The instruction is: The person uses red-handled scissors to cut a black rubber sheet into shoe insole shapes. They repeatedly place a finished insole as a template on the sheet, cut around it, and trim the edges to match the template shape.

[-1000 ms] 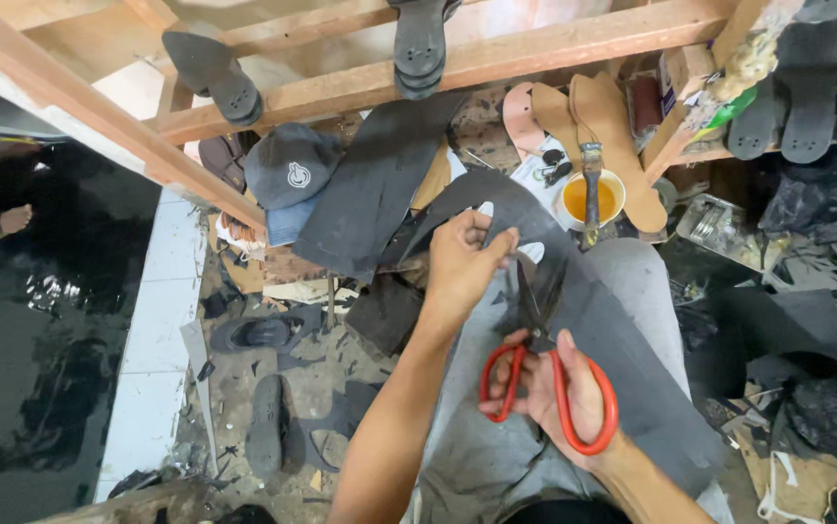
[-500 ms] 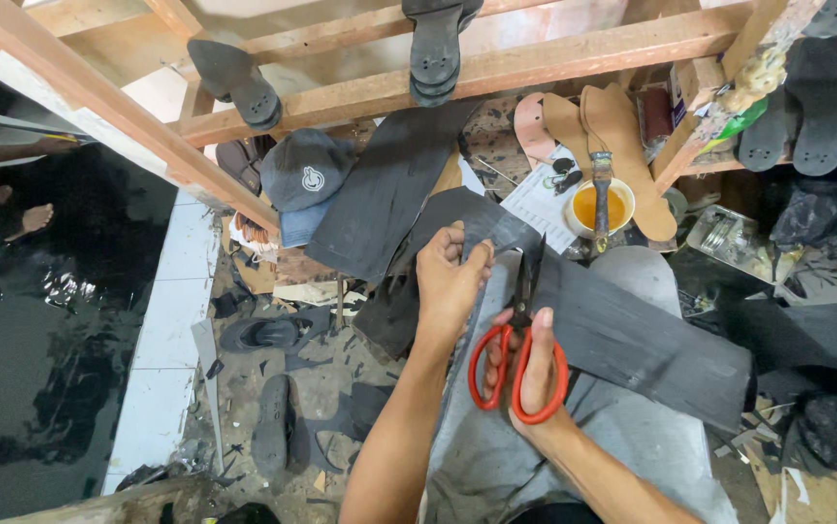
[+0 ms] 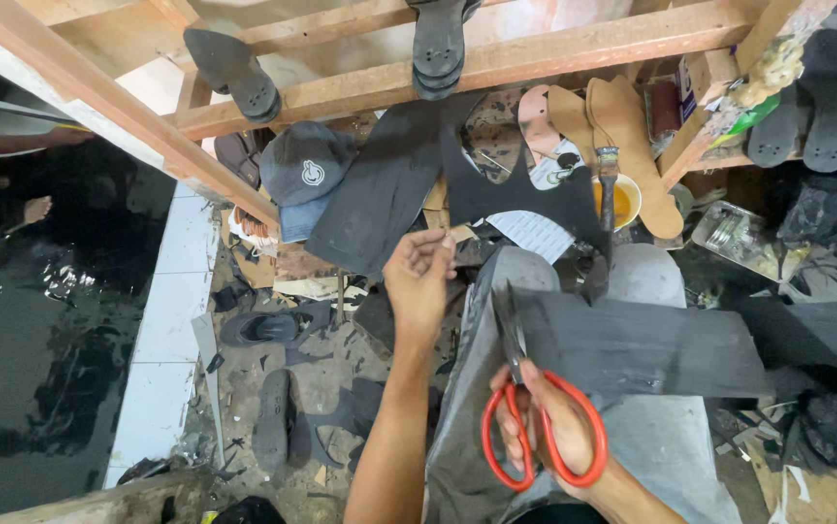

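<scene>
Scissors [image 3: 535, 408] gripped by right hand [image 3: 549, 427], black rubber sheet [image 3: 496, 194] pinched by left hand [image 3: 420, 281].
Both are hemmed in by a cap [image 3: 304, 165], tan insoles [image 3: 622, 136] and a glue pot [image 3: 622, 199].

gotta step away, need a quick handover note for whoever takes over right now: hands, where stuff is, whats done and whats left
Right hand: fingers through the handles of the red-handled scissors, blades pointing up onto the black sheet lying across the lap.
Left hand: raised, pinching the edge of a cut-off black piece with curved notches, held clear of the sheet.
Nearby: yellow glue pot with a brush ahead; tan insoles beside it; grey cap to the left.
Done: one piece cut free.
Left: most of the black sheet looks uncut.
</scene>
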### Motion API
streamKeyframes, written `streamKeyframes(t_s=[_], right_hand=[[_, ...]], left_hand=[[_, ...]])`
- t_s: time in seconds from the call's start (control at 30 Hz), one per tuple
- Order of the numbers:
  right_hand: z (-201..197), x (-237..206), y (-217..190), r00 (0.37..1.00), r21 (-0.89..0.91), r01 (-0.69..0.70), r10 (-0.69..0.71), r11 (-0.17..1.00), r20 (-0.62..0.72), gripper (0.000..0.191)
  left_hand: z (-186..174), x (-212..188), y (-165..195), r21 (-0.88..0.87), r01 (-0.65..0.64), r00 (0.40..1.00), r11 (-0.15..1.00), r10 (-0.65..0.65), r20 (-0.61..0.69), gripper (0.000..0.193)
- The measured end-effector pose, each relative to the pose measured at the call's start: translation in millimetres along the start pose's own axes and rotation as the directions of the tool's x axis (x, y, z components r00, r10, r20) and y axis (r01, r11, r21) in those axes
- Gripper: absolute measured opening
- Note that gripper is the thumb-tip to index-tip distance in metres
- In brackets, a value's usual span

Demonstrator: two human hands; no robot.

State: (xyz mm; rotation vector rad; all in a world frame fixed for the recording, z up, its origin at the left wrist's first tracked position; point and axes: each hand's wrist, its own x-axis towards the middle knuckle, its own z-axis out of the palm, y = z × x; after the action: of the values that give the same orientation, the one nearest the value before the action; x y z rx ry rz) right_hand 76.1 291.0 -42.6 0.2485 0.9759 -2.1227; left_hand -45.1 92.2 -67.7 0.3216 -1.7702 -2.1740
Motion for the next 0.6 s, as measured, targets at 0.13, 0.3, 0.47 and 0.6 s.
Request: streamKeyframes(t_s=[0.13, 0.3, 0.47, 0.6], right_hand=[[-29.5, -50.7, -4.4, 0.988, -0.292, 0.089, -0.122, 0.952, -0.097, 0.027], [-95.7, -56.2, -55.1, 0.717, -0.791, 0.164, -0.622, 0.59, -0.315, 0.02], [-148.4, -37.7, -73.3, 0.702, -0.74, 0.341, -0.681, 0.58, -0.21, 0.025], [-174.6, -44.6, -61.4, 0.72, -0.641, 0.46, -0.681, 0.615, -0.136, 0.033]], left_hand=[[-21.7, -4.9, -6.1, 0.088, 0.118, 0.993, 0.989, -0.116, -0.029, 0.024], [21.1, -71.0, -5.4, 0.625, -0.38, 0.923, 0.682, 0.234, 0.306, 0.043], [68.9, -108.2, 5.6, 0.418, -0.336, 0.882, 0.844, 0.126, 0.454, 0.048], [94.7, -115.2, 5.5, 0.129, -0.111, 0.834, 0.985, 0.022, 0.552, 0.081]])
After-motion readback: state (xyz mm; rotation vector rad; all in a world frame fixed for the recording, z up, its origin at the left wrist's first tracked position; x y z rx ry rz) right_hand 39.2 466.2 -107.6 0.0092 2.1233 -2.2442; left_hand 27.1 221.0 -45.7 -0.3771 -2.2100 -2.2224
